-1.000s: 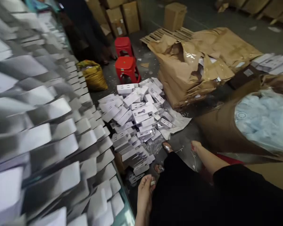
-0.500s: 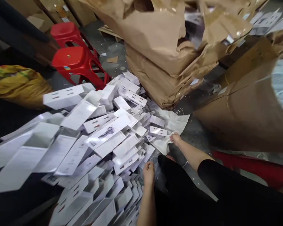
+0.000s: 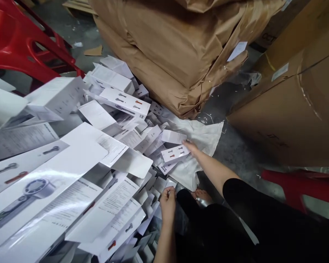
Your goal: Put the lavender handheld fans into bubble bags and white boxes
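Observation:
My right hand [image 3: 191, 147] reaches across a white cloth sheet [image 3: 199, 131], its outstretched fingers touching the ends of two small cartons. The upper one is a plain-faced white carton [image 3: 173, 136]; just below it lies a white carton with small fan pictures [image 3: 175, 154]. Nearer to me, my left hand [image 3: 168, 201] is closed with curled fingers beside the pile's edge; whatever may be in it is hidden. A big heap of white printed cartons [image 3: 109, 153] spreads to the left, many with open end flaps. One large carton showing a handheld fan [image 3: 35, 188] lies in front.
A large brown paper-wrapped bundle [image 3: 164, 65] stands behind the heap. Red plastic stools [image 3: 13, 40] are at the upper left. At the right are a big cardboard box [image 3: 287, 113] and a red plastic seat edge [image 3: 296, 186]. Scraps litter the dark floor.
The view has come closer to the heap. My right hand has moved from the cloth's near edge to the two small cartons. My left hand stays curled near the pile.

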Motion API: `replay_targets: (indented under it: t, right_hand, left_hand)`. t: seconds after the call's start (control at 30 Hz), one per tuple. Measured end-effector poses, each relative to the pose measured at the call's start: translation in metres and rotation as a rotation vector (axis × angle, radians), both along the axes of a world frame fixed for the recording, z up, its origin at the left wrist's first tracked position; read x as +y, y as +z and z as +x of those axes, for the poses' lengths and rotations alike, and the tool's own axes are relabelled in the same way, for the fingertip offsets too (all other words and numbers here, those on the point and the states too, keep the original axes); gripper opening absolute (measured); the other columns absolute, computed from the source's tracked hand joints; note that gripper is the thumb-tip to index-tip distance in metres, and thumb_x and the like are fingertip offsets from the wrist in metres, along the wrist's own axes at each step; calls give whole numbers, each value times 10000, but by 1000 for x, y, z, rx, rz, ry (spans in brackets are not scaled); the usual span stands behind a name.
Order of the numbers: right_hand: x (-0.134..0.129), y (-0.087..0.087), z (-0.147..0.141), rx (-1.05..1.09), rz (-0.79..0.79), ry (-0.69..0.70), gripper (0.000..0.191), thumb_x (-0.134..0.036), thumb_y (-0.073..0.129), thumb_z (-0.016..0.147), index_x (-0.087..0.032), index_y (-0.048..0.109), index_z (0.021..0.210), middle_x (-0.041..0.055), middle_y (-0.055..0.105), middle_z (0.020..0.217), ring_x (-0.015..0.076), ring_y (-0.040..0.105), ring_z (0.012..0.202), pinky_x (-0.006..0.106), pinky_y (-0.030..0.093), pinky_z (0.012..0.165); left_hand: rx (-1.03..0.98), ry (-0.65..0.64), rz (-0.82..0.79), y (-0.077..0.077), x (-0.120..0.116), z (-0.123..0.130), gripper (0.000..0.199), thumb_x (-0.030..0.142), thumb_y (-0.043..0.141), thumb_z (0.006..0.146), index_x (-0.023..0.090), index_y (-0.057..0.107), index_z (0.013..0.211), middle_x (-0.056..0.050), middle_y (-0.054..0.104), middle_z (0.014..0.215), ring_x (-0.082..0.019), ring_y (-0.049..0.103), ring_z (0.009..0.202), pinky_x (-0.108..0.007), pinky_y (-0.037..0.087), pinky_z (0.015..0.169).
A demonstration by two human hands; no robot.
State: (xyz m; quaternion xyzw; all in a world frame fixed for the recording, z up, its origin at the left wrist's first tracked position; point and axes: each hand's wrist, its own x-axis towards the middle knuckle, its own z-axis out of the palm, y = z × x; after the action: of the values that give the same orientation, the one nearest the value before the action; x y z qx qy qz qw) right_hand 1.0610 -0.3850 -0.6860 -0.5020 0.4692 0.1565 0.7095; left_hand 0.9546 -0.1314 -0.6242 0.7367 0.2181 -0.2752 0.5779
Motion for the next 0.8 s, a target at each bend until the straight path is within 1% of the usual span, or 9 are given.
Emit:
replay_targets:
  t: [0.17, 0.3, 0.4, 0.47, 0.53, 0.57, 0.63, 0.7, 0.8]
  right_hand:
    - [-21, 7, 12, 5, 83, 116, 248, -296, 654, 798, -163, 496, 935, 15, 631, 677, 155, 606, 612, 339, 523, 625]
    - [-48, 31, -14, -37, 7, 176, 216, -277, 705, 738, -156, 543, 816, 8, 616, 656, 152, 586, 642, 305, 504, 652]
    - [-82, 59, -61, -88, -246, 214, 193, -318, 691, 721, -166, 581, 767, 6, 623, 700, 163, 569, 710, 266, 468, 676]
    - [-106, 74, -98, -108, -717, 354, 198, -378, 631, 743, -181, 615, 752, 27, 640, 736, 197, 575, 744, 279, 446, 675]
    - [-126, 81, -131, 0, -1023, 465, 220, -413, 590, 755, -203, 643, 793, 49, 659, 755, 229, 591, 748, 302, 431, 668]
    - [-134, 82, -144, 67, -1110, 512, 233, -427, 572, 763, -216, 653, 820, 58, 668, 762, 240, 600, 746, 308, 427, 663]
    - [-143, 81, -161, 191, -1191, 588, 269, -449, 538, 782, -236, 664, 888, 69, 687, 800, 251, 617, 760, 307, 425, 658]
    - [-146, 80, -166, 291, -1216, 645, 314, -457, 498, 810, -238, 663, 962, 82, 698, 886, 254, 628, 812, 300, 426, 673]
    - [-145, 89, -164, 416, -1200, 693, 370, -452, 451, 846, -217, 644, 1057, 113, 683, 1008, 267, 624, 897, 305, 424, 705]
  left_hand:
    - [7, -43, 1, 2, 3, -5, 347, 485, 614, 687, 154, 630, 792, -22, 613, 674, -154, 548, 625, -263, 430, 632]
    - [-65, -193, 167, -2, 0, 4, 281, 432, 544, 752, 170, 628, 807, -33, 615, 677, -185, 558, 655, -297, 441, 666]
    - [-291, -440, 363, -13, -20, 27, 248, 311, 518, 783, 172, 641, 947, -102, 643, 914, -252, 572, 923, -359, 421, 845]
    - [-438, -617, 566, -26, -38, 49, 410, 216, 539, 763, 150, 567, 1167, -172, 580, 1121, -311, 460, 1146, -435, 331, 966]
    - [-456, -756, 785, -40, -55, 72, 570, 140, 531, 756, 115, 435, 1317, -239, 517, 1201, -365, 365, 1228, -534, 246, 991]
    - [-430, -802, 860, -47, -62, 81, 582, 117, 509, 766, 101, 404, 1338, -261, 509, 1199, -381, 363, 1222, -569, 230, 977]
    - [-394, -845, 929, -53, -71, 91, 516, 97, 454, 795, 82, 429, 1310, -275, 519, 1166, -378, 409, 1174, -586, 244, 950]
    - [-405, -842, 916, -47, -75, 91, 465, 128, 473, 798, 79, 472, 1261, -262, 528, 1143, -360, 443, 1138, -549, 288, 938]
    - [-355, -717, 757, -13, -72, 73, 577, 266, 629, 719, 103, 481, 1252, -229, 530, 1159, -362, 425, 1168, -489, 322, 950]
